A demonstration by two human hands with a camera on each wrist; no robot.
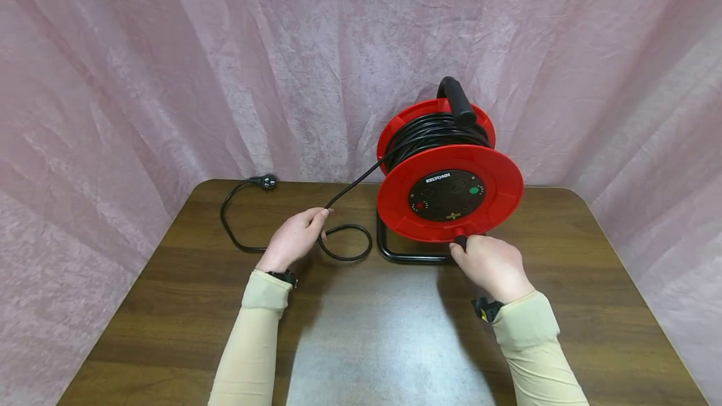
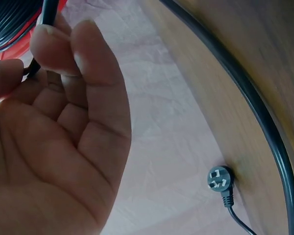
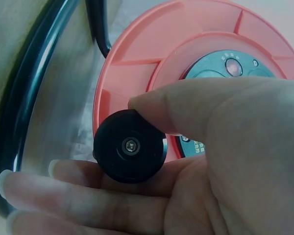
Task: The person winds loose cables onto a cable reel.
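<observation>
A red cable reel (image 1: 502,187) with black cable (image 1: 437,130) wound between its two flanges stands at the back right of the table. From its drum a length of black cable (image 1: 358,180) runs down leftward to my left hand (image 1: 293,237), which pinches it between thumb and curled fingers. In the left wrist view that cable (image 2: 49,12) passes through the fingers. My right hand (image 1: 493,262) grips the reel's black crank knob (image 3: 110,152), at the bottom of the front flange. Thumb above and fingers below hold the knob, its screwed end facing the right wrist camera.
Past my left hand the loose cable makes a small loop (image 1: 370,246) on the table and trails left to a black plug (image 1: 269,182) near the back edge. The reel sits on a black tube stand (image 1: 417,259). A pink curtain (image 1: 316,67) hangs behind the wooden table (image 1: 169,306).
</observation>
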